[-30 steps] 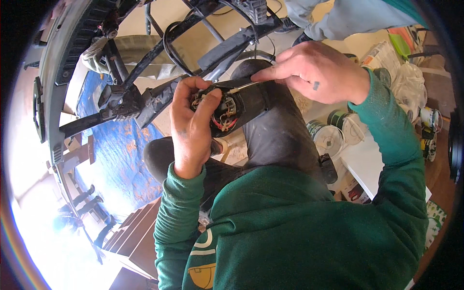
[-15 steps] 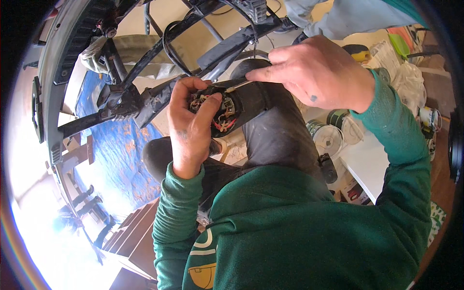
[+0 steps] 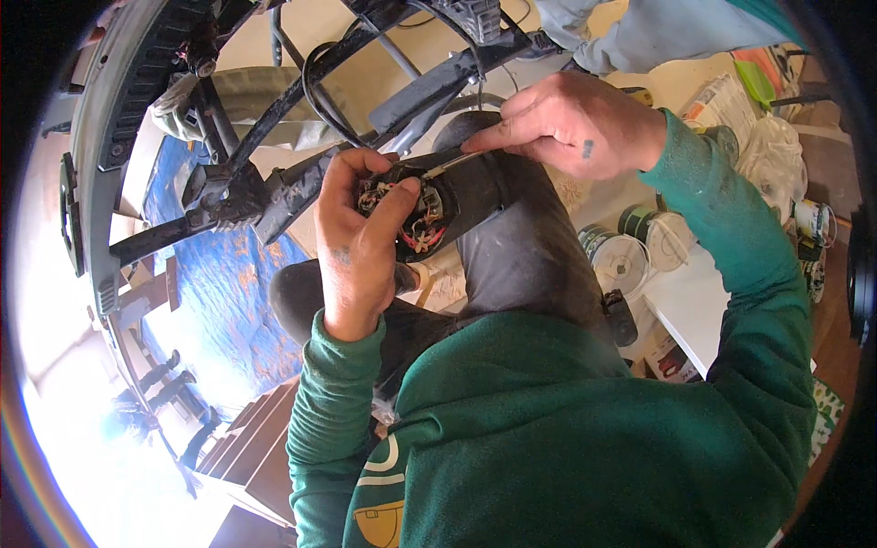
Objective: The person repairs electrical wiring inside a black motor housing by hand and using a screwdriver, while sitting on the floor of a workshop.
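My left hand (image 3: 356, 242) grips the rim of a dark housing (image 3: 475, 187), its thumb pressed over the open end. Inside that end sits a bundle of red, white and dark wires (image 3: 422, 236) with small connectors. My right hand (image 3: 571, 128) is closed, thumb and forefinger pinching a thin pale rod-like piece (image 3: 448, 165). The rod's light tip reaches the upper edge of the opening, near my left thumb. Whether it is a tool or a stiff lead I cannot make out. The housing rests against my dark-trousered leg (image 3: 521, 251).
A dark metal frame (image 3: 274, 123) with tubes and cables stands ahead and to the left. Blue sheeting (image 3: 224, 301) lies on the left floor. On the right are clear-lidded tubs (image 3: 617, 260), a white board (image 3: 690, 320) and a plastic bag (image 3: 772, 164). Another person's grey-trousered leg (image 3: 671, 36) is far right.
My right hand has turned and dropped slightly, its wrist and forearm shifting left. The pale rod stays pinched, its tip at the opening. My left hand and the housing have hardly moved.
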{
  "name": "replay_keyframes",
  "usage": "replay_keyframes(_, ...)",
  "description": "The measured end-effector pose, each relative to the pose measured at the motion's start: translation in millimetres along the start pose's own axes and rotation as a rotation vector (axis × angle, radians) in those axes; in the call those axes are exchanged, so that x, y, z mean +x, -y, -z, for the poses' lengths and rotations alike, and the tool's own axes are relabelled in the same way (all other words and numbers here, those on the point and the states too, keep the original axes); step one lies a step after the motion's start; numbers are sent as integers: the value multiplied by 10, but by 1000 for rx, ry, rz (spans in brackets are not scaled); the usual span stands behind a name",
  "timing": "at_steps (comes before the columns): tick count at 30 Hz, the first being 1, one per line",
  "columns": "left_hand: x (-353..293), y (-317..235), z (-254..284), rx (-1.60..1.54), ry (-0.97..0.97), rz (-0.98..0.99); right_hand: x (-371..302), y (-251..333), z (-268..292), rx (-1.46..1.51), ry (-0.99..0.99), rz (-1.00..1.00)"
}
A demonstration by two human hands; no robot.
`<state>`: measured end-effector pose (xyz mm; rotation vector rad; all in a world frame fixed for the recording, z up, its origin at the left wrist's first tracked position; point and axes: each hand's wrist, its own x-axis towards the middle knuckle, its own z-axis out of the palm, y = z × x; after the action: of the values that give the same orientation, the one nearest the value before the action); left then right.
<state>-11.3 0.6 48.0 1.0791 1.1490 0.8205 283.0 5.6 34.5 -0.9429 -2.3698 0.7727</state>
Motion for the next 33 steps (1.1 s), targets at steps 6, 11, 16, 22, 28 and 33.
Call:
replay_keyframes(6, -14, -12, 23, 19, 8, 5, 2, -215, -168, 252, 34, -18)
replay_keyframes(11, -5, 15, 66, -29, 22, 27, -3, -213, -299, 304, 41, -77)
replay_keyframes(16, -8, -30, 54, -51, 31, 71, 33, 72, 91, 9, 52, -89)
replay_keyframes(22, -12, 13, 76, -150, 59, 5, 121, 236, 214, -195, 42, -19)
replay_keyframes(28, 3, 69, 93, -131, 26, -32, 89, 206, 187, -99, 61, -29)
replay_keyframes(33, -32, 32, 104, 25, 51, -90, 71, 195, 76, -41, 28, -69)
